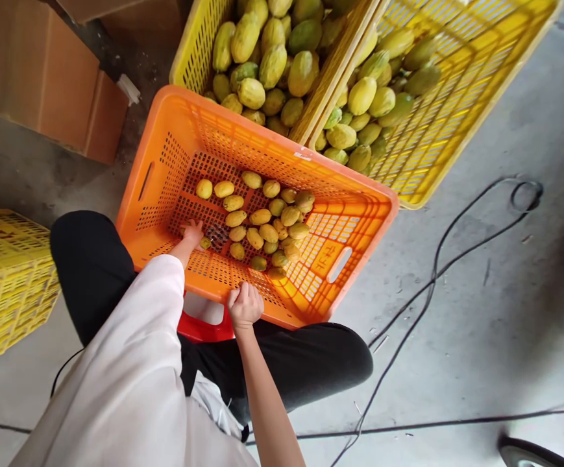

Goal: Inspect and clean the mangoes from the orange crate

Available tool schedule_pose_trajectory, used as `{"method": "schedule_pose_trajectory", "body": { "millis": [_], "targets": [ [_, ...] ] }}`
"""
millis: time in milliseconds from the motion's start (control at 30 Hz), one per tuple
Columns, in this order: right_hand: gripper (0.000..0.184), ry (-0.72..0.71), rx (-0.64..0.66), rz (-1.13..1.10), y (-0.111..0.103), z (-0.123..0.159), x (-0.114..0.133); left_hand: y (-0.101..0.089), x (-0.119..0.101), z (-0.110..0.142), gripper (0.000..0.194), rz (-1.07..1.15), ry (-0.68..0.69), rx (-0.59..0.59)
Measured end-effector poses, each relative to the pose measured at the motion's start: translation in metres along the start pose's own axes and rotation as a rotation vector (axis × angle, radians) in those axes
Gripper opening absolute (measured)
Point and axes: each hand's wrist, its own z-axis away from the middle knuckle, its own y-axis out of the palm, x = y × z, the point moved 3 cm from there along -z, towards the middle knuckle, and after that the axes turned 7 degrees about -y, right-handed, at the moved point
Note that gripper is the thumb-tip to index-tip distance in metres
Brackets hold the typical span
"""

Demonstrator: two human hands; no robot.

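An orange plastic crate (165,113) stands tilted in front of my knees. Several oval yellow-green fruits (268,233), like small melons, lie on its perforated floor, mostly toward the right. My left hand (193,232) reaches down into the crate's left part with its fingers apart. Beside that hand lies a single small fruit (206,243), partly hidden. My right hand (245,305) is closed in a fist at the crate's near rim, its fingers curled over the edge. No fruit shows in either hand.
Two yellow crates (471,139) of larger green-yellow fruits (301,73) adjoin the far side. Another yellow crate (16,279) is at left, below cardboard boxes (43,78). A red stool (206,329) shows between my legs. Black cable (432,279) loops across the floor at right.
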Motion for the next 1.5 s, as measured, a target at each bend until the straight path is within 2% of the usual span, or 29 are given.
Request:
{"method": "schedule_pose_trajectory", "body": {
  "millis": [200,367,533,633,733,833,900,967,1067,1167,1267,1333,1400,1433,1500],
  "targets": [
    [0.018,-0.024,-0.041,0.035,0.0,-0.001,0.0,-0.009,0.01,0.029,0.089,0.076,-0.056,-0.01],
    [0.018,-0.035,-0.066,0.051,0.003,-0.004,-0.001,-0.046,-0.009,0.061,0.084,0.105,0.104,-0.143],
    [0.022,0.015,-0.087,0.026,0.005,-0.008,0.002,-0.085,-0.032,0.125,0.079,0.043,0.238,-0.299],
    [0.025,0.094,-0.046,-0.081,0.001,-0.015,0.0,-0.096,-0.037,0.177,0.075,0.08,0.292,-0.448],
    [0.032,0.147,0.016,-0.407,-0.01,-0.025,-0.001,-0.088,-0.034,0.226,0.068,0.167,0.307,-0.605],
    [0.046,0.001,0.054,-1.001,-0.027,-0.034,0.015,-0.067,-0.024,0.262,0.06,0.315,0.256,-0.728],
    [0.057,-0.112,0.112,-1.255,-0.037,-0.034,0.034,-0.05,-0.017,0.276,0.057,0.391,0.233,-0.752],
    [0.063,-0.063,0.202,-1.431,-0.041,-0.028,0.052,-0.037,-0.013,0.283,0.054,0.447,0.24,-0.768],
    [0.053,0.147,0.234,-1.675,-0.044,-0.017,0.063,-0.028,-0.011,0.284,0.053,0.559,0.368,-0.794],
    [0.041,0.254,0.2,-1.787,-0.051,-0.015,0.054,-0.024,-0.011,0.278,0.047,0.754,0.569,-0.719],
    [0.035,0.281,0.108,-1.839,-0.063,-0.017,0.037,-0.016,-0.007,0.267,0.05,1.06,0.67,-0.487],
    [0.029,0.323,0.064,-1.887,-0.07,-0.017,0.026,-0.009,-0.002,0.258,0.067,1.309,0.644,-0.306],
    [0.025,0.36,0.074,-1.948,-0.074,-0.014,0.019,-0.004,0.001,0.248,0.077,1.534,0.568,-0.183],
    [0.024,0.368,0.085,-1.982,-0.075,-0.011,0.016,-0.003,0.002,0.244,0.074,1.631,0.538,-0.138],
    [0.025,0.378,0.104,-2.057,-0.073,-0.007,0.012,-0.002,0.001,0.237,0.054,1.816,0.517,-0.027]
  ]
}}
